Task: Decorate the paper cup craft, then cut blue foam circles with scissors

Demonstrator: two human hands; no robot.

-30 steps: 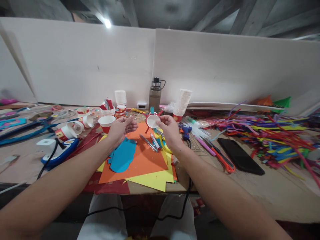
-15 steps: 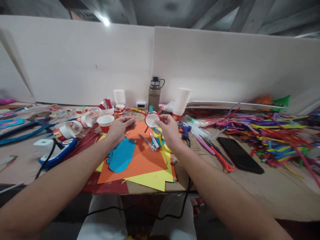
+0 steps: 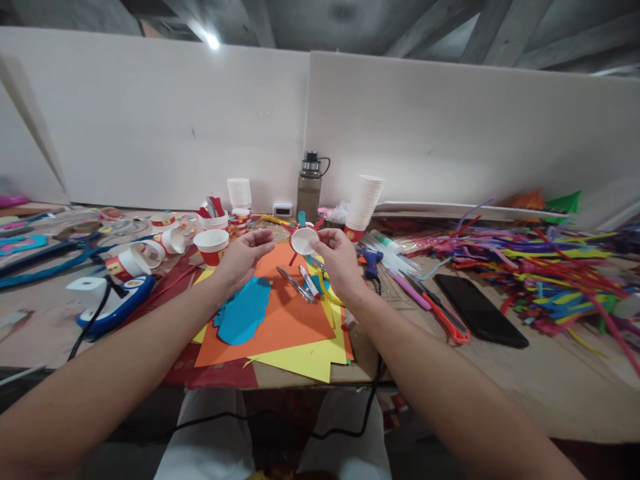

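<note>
My right hand (image 3: 340, 259) pinches the rim of a small paper cup (image 3: 305, 241), whose white inside faces me; red strips and a teal piece stick out around it. To its left, my left hand (image 3: 249, 257) is held with the fingers apart and nothing in them, near a red and white cup (image 3: 211, 245). Below both hands lie orange paper (image 3: 295, 327), a blue paper cutout (image 3: 243, 315), a silver pen (image 3: 296, 285) and a white marker (image 3: 309, 281). Yellow paper (image 3: 300, 363) shows under the orange sheet.
A bottle (image 3: 309, 190) and stacked cups (image 3: 365, 203) stand at the back. A glue gun (image 3: 372, 262), a red cutter (image 3: 447, 320), a phone (image 3: 480, 310) and a pile of pipe cleaners (image 3: 545, 267) lie right. A blue and white device (image 3: 117, 310) is left.
My left hand has opened, its fingers moving apart from a closed pinch. My right hand and the cup in it have hardly moved.
</note>
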